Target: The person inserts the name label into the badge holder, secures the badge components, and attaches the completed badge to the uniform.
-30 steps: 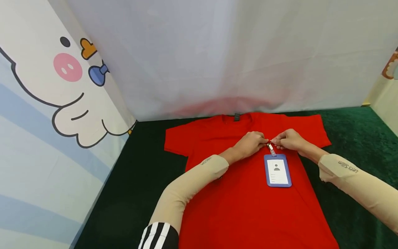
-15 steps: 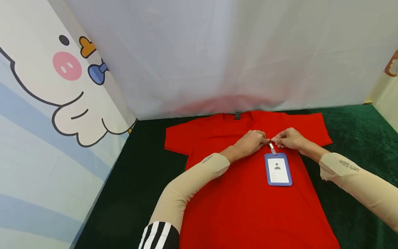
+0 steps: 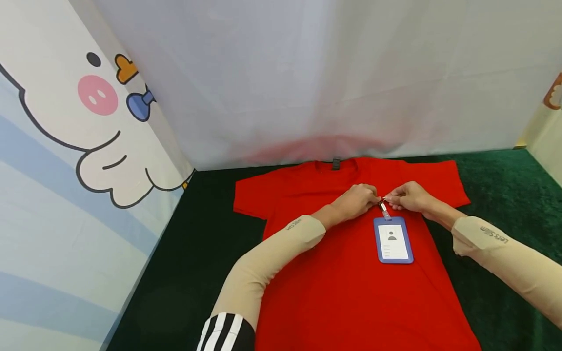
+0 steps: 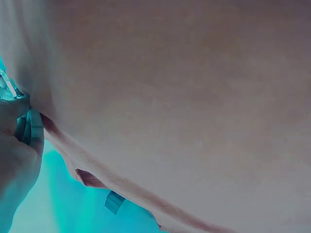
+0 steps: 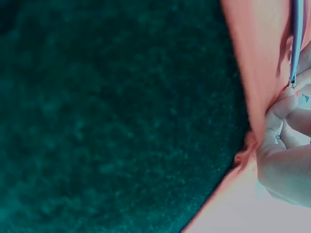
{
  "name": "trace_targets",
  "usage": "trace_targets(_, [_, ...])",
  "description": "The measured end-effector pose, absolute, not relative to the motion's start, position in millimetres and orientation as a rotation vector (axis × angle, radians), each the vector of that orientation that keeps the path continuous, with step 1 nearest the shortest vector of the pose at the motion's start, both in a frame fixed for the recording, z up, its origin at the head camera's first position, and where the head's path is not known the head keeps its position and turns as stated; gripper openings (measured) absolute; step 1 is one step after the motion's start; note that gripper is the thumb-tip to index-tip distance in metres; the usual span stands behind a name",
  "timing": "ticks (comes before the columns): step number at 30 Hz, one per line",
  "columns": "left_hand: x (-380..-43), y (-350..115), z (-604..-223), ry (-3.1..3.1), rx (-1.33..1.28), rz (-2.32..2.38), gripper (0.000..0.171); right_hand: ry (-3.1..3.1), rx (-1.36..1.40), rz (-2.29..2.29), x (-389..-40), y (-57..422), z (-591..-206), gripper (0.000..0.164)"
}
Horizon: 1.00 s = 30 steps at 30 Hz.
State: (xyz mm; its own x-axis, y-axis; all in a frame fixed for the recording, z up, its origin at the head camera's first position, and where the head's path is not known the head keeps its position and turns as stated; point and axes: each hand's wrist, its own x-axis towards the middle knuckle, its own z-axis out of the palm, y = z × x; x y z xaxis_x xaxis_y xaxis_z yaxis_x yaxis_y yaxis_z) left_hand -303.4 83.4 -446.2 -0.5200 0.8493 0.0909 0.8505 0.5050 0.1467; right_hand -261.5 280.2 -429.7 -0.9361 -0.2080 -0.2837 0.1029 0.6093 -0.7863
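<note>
A red T-shirt [image 3: 342,282] lies spread out, collar away from me. On its right chest side lies a blue-rimmed badge holder [image 3: 378,241] with a white card inside. A short strap with a metal clip [image 3: 384,209] runs up from the holder to my fingertips. My left hand [image 3: 356,201] pinches the clip's upper end, seen also at the edge of the left wrist view. Close beside it, my right hand [image 3: 408,196] pinches a bit of shirt fabric between thumb and finger. In the right wrist view the badge holder [image 5: 296,39] appears edge-on. The fingers partly hide the clip's tip.
A dark green cloth [image 3: 193,273] covers the table beneath the shirt. Behind the collar rises a white curtain [image 3: 307,83]. A panel with a cartoon print [image 3: 48,126] stands at the left, and a pale wall [image 3: 546,146] at the right.
The hands, clip and badge holder stay almost in place; the view shifts slightly. The fingertips keep together at the clip throughout.
</note>
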Motion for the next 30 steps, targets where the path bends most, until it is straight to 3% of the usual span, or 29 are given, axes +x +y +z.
trace_targets(30, [-298.9, 82.7, -445.4, -2.672, -1.546, -0.126, 0.025, 2.551, -0.120, -1.279, -257.2, 276.7, -433.9, 0.031])
